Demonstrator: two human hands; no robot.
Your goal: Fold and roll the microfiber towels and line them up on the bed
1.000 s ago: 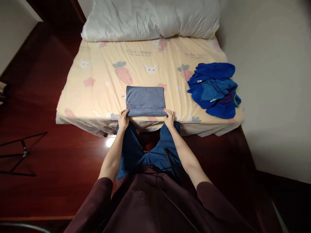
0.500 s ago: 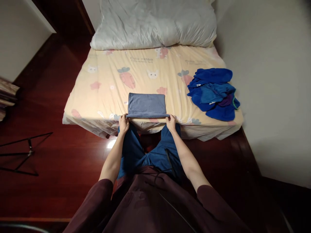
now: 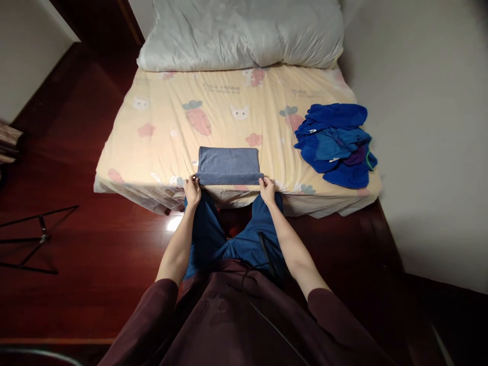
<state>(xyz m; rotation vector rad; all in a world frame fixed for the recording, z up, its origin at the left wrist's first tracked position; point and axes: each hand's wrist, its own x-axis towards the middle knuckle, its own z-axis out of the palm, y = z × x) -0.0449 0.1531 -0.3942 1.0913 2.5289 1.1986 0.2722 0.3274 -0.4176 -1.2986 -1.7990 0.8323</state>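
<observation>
A grey-blue towel (image 3: 229,161) lies flat near the front edge of the bed, its near strip folded over onto itself. My left hand (image 3: 192,190) pinches the left end of that folded strip. At the right end, my right hand (image 3: 267,190) has the other corner between thumb and fingers. Both hands rest close to the mattress edge, above my knees. Farther right on the bed is a loose heap of blue cloths (image 3: 335,145), with a purple piece and a green-edged piece among them.
The bed has a yellow sheet (image 3: 160,109) printed with carrots and rabbits. A bulky pale quilt (image 3: 240,35) fills its far end. On the dark red floor at left are black tripod legs (image 3: 41,238). A wall (image 3: 427,127) runs along the right.
The towel's near edge, which was raised in a thin roll between both hands, now lies folded over as a wider flat strip. My hands have moved slightly away from me with it.
</observation>
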